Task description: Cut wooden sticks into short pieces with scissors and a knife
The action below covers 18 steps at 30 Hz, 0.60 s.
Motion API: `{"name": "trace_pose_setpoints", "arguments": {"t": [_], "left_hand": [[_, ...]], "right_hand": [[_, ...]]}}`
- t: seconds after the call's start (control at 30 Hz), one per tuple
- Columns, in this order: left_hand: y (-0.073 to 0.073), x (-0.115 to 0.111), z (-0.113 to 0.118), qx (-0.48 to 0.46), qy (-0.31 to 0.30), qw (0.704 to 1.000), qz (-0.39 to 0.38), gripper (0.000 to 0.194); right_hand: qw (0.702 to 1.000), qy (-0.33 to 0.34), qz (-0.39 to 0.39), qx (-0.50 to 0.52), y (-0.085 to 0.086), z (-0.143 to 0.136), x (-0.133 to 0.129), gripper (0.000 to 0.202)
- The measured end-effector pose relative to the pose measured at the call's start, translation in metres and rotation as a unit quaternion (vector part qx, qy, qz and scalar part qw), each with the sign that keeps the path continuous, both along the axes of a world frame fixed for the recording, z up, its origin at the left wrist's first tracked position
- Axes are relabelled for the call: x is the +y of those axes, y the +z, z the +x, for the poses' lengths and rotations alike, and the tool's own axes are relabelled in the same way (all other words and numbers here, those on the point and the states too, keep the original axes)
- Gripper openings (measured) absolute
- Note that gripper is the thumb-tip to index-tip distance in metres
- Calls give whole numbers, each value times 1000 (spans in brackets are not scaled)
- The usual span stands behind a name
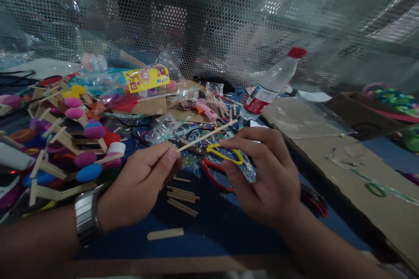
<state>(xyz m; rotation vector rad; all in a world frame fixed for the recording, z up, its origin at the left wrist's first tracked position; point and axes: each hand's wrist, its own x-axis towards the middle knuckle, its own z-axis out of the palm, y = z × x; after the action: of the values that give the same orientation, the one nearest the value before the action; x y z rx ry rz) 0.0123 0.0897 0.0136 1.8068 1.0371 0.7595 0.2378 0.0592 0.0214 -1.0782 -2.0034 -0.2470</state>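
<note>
My left hand (pixel 140 183), with a metal watch on its wrist, pinches one end of a thin wooden stick (pixel 209 134) that slants up to the right. To its right my right hand (pixel 265 170) is held above the table with thumb and fingers apart, close behind the stick's far end, nothing visibly gripped. Yellow-handled scissors (pixel 229 155) and a red-handled tool (pixel 212 176) lie beyond and partly behind my right hand. Below the hands, several short sticks (pixel 181 196) and a flat craft stick (pixel 165 233) rest on the blue table.
Colourful plastic pieces joined with wooden sticks (pixel 72 139) are heaped on the left. A red-capped bottle (pixel 270 85), a pink glue gun (pixel 206 110) and a yellow-labelled packet (pixel 147 79) stand or lie farther back. Cardboard (pixel 327 161) covers the right side, beside a brown box (pixel 356 113).
</note>
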Motion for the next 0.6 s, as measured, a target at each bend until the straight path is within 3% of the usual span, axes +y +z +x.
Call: {"name": "trace_pose_setpoints", "arguments": {"t": [0.13, 0.23, 0.4, 0.47, 0.6], "left_hand": [[-2, 2, 2, -67, 17, 997, -38, 32], [-2, 4, 3, -81, 30, 995, -51, 26], [0, 3, 4, -127, 30, 988, -87, 23], [1, 2, 4, -134, 26, 987, -87, 22], [2, 0, 4, -119, 23, 990, -74, 21]], "right_hand": [[999, 24, -46, 1, -2, -2, 3, 19], [991, 21, -121, -53, 9, 0, 6, 15], [931, -50, -291, -213, 30, 38, 2, 21], [905, -107, -329, -247, 27, 65, -3, 25], [896, -219, -298, -248, -3, 117, -19, 25]]}}
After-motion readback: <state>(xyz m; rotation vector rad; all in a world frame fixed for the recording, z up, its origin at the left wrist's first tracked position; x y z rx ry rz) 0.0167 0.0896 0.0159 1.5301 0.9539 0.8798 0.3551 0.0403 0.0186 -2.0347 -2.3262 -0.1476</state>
